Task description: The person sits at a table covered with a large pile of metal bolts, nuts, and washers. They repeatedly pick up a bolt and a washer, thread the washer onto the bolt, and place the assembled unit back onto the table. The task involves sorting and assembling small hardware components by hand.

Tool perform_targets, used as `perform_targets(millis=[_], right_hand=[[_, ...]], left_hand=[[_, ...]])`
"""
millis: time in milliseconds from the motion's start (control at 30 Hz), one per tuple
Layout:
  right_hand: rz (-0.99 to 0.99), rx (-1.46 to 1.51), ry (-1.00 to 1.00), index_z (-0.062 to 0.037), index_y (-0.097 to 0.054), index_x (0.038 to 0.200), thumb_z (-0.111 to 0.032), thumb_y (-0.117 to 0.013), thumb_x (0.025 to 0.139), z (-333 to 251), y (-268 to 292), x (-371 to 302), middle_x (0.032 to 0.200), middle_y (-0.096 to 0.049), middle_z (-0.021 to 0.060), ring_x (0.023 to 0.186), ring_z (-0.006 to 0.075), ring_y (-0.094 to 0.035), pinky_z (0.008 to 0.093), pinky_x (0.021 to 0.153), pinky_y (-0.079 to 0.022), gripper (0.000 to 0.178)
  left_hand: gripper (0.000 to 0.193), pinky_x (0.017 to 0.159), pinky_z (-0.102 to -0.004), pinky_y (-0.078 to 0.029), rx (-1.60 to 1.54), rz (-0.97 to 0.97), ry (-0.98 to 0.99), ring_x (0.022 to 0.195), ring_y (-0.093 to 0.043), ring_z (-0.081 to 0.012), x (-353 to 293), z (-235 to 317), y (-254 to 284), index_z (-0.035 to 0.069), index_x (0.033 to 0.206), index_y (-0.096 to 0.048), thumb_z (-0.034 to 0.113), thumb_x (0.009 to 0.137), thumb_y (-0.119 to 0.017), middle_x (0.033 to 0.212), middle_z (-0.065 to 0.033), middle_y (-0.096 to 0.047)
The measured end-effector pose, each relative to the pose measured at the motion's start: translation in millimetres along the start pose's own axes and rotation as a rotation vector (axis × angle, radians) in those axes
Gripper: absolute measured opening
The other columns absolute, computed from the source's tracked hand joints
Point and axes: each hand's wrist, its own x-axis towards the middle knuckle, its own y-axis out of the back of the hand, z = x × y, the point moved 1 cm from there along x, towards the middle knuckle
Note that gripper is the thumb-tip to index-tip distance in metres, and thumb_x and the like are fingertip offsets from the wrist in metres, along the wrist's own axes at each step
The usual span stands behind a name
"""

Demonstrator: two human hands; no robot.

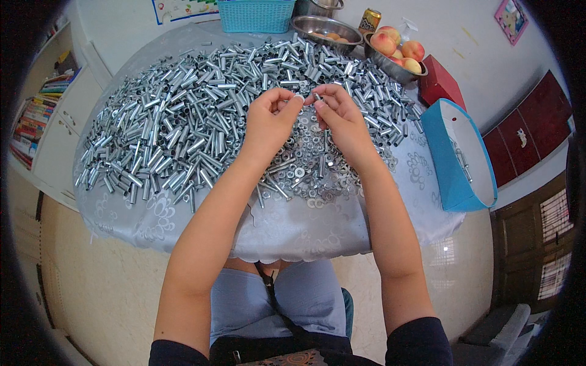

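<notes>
My left hand (pixel 268 122) is raised over the pile, thumb and forefinger pinched on a small pale washer (pixel 299 97). Close beside it, my right hand (pixel 343 119) pinches a short metal bolt (pixel 317 97), its end pointing toward the left hand. The two pieces are apart, with a narrow gap between them. Under and around both hands spreads a heap of shiny metal sleeves (pixel 183 116). Flat washers and nuts (pixel 299 172) lie in a looser patch below the hands, with a few long bolts (pixel 278 188) at its near left side.
A silvery patterned cloth (pixel 293 229) covers the table. On the right stands an open blue box (pixel 436 158) with some metal bolts inside, near a red box (pixel 441 82). Behind are a bowl of peaches (pixel 397 66), a steel basin (pixel 305 23), a can (pixel 369 21) and a turquoise basket (pixel 255 17).
</notes>
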Motion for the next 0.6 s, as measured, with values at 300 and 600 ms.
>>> perform_targets(millis=[300,600], right_hand=[[0.021,0.173,-0.127,-0.0023,-0.044,0.103,-0.012,-0.048,0.087,8.5,-2.2,1.4,0.083,-0.054,0.0045,0.065,0.0057,-0.042,0.0179,0.057,-0.036,0.019],[0.004,0.098,-0.094,-0.0033,-0.043,0.099,-0.014,-0.047,0.088,7.7,-2.5,0.0,0.079,-0.054,0.0032,0.058,0.0042,-0.042,0.0174,0.050,-0.034,0.016]], left_hand=[[0.014,0.045,-0.0186,-0.027,-0.023,0.064,-0.080,0.050,-0.037,-0.0014,3.7,-3.9,-0.9,0.002,0.079,-0.058,0.015,0.077,-0.062,0.056,0.0059,-0.045],[0.014,0.045,-0.0183,-0.025,0.124,0.009,-0.142,0.052,-0.034,-0.0013,1.0,1.4,0.2,0.004,0.085,-0.059,0.018,0.080,-0.061,0.058,0.0076,-0.041]])
